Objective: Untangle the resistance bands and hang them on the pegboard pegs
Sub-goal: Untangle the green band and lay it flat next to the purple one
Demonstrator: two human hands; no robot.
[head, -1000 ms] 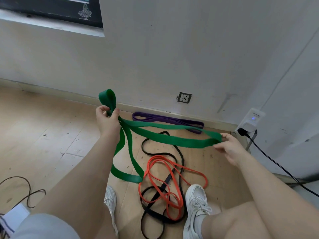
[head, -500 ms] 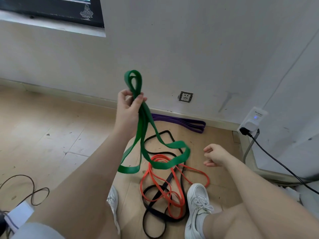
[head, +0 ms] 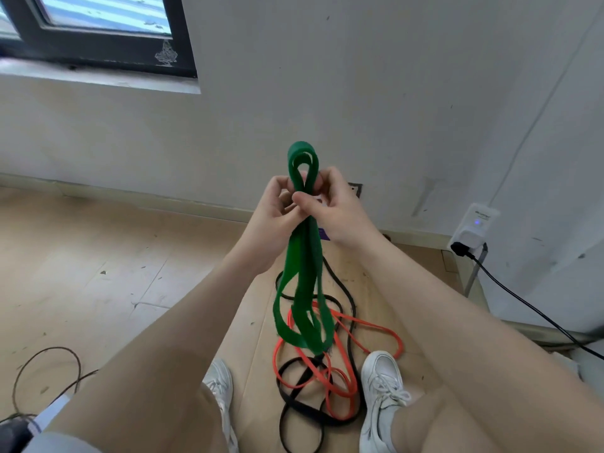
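The wide green band (head: 302, 273) hangs folded in several loops, raised in front of the wall. My left hand (head: 274, 220) and my right hand (head: 330, 207) both pinch it together just below its top loop. Its lower loops dangle above the floor. Under them an orange band (head: 346, 325) and a black band (head: 300, 407) lie tangled together between my two white shoes. A sliver of the purple band (head: 324, 233) shows behind my right wrist, by the skirting. No pegboard is in view.
A white wall with a socket (head: 355, 189) faces me, a dark window frame (head: 98, 57) at upper left. A white plug adapter (head: 474, 227) with a black cable (head: 523, 305) sits at right. Loose dark wires (head: 45, 371) lie on the wooden floor at lower left.
My left hand lifted the green band higher and toward the middle. My right hand, which had let go and hung free, came up and now grips the band beside the left hand.
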